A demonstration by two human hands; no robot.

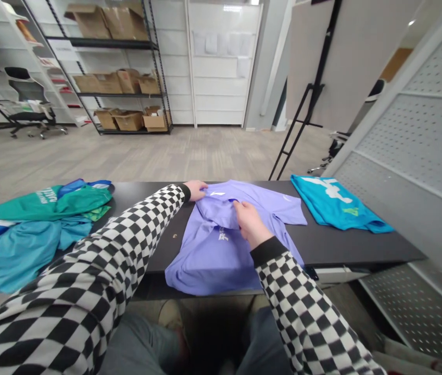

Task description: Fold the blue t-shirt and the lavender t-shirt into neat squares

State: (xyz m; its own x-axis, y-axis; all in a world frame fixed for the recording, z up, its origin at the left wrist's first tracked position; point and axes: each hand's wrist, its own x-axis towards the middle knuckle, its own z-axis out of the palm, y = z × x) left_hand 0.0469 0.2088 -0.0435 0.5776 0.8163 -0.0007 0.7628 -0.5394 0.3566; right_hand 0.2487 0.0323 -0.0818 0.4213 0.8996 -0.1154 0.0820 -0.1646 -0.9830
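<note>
Lavender T-shirt [221, 265] lying on black table [338, 245], frame centre — left hand [196, 190] on far edge, anchoring cloth, grip unclear; right hand [249, 223] clenching raised fold. Turquoise shirt [324, 200] at right — heaped shirts [21, 245] at left.

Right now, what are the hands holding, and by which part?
Both hands are on the purple T-shirt: the right hand holds a folded-over layer mid-shirt; the left hand is at its far edge, maybe gripping.
</note>
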